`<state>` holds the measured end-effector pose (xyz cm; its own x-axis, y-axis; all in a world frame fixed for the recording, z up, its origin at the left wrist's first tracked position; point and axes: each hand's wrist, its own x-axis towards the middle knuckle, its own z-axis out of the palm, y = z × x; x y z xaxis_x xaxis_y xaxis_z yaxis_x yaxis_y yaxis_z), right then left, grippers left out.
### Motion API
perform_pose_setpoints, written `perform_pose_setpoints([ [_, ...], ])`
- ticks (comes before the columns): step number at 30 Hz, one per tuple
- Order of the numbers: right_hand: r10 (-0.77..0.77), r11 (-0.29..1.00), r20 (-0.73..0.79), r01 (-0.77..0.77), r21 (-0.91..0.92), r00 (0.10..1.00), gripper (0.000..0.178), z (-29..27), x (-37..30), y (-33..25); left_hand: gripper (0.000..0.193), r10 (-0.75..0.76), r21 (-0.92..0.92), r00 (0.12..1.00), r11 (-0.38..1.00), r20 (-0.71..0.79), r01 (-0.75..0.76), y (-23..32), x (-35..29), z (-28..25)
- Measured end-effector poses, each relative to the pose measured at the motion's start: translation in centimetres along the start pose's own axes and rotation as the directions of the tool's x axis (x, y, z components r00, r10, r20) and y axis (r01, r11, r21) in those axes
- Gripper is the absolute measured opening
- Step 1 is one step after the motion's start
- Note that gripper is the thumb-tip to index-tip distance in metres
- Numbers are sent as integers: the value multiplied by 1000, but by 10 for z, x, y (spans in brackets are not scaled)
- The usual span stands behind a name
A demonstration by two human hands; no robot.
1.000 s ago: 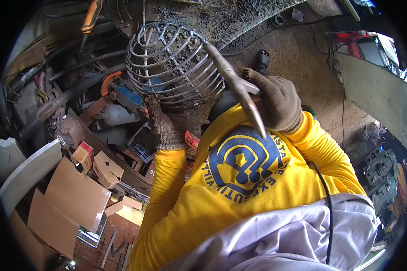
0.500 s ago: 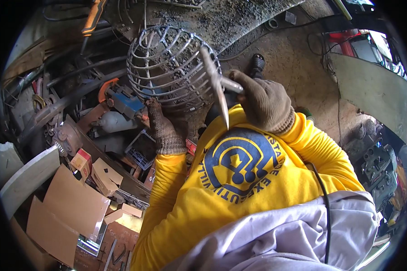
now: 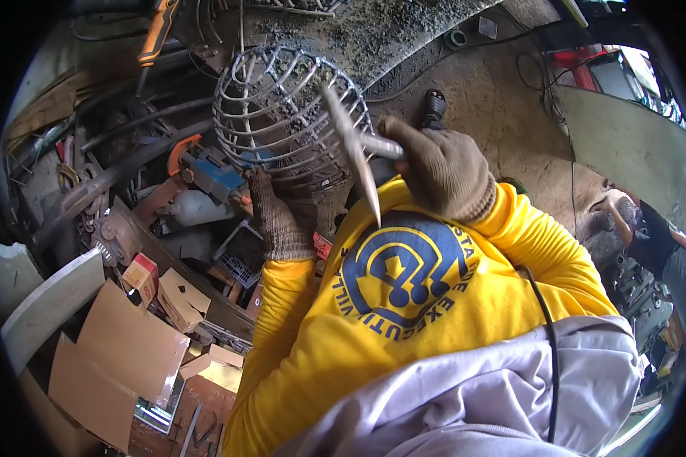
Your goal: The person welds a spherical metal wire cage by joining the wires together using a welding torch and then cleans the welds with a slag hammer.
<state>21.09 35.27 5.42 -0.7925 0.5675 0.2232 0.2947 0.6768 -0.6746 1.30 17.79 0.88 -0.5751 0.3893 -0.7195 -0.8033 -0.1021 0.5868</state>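
A round cage of bent metal rods (image 3: 297,126) is in front of me, with weld spots at its crossings. My left hand (image 3: 278,217), in a brown knit glove, grips its lower near edge; some fingers are hidden behind the rods. In my right hand (image 3: 450,171), also gloved, a chipping hammer (image 3: 351,145) is held by its short visible handle. Its long head, pointed at the near end, is blurred by motion. In the picture the head overlaps the cage's right side; whether it touches the rods I cannot tell.
A workbench (image 3: 404,38) strewn with dark grit lies beyond the cage. An orange-handled tool (image 3: 158,34) is at upper left. A blue power tool (image 3: 213,175), scrap metal and cardboard boxes (image 3: 133,335) crowd the left. Another person (image 3: 659,240) is at the far right, near metal parts.
The hammer and my right hand have shifted slightly left. My left hand stays on the cage. Another person has come into view at the right edge.
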Motion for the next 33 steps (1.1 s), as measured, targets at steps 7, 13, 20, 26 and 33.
perform_pose_setpoints([
  [7,43,998,-35,-45,-33,998,50,8,2,3,65,-43,28,999,999,-25,44,2,10,-5],
  [13,134,987,36,-130,-91,990,50,15,-1,10,59,-131,-73,988,988,84,138,10,-16,25],
  [20,104,993,187,-92,-74,977,51,12,-7,8,47,-11,-158,999,987,48,19,5,-9,22],
  [26,-28,999,85,31,-35,996,46,2,-14,7,46,111,-55,992,992,-68,-115,0,-2,11],
  [33,100,994,97,-95,-57,990,47,4,-12,6,56,43,-11,999,999,-15,-43,2,-1,10],
])
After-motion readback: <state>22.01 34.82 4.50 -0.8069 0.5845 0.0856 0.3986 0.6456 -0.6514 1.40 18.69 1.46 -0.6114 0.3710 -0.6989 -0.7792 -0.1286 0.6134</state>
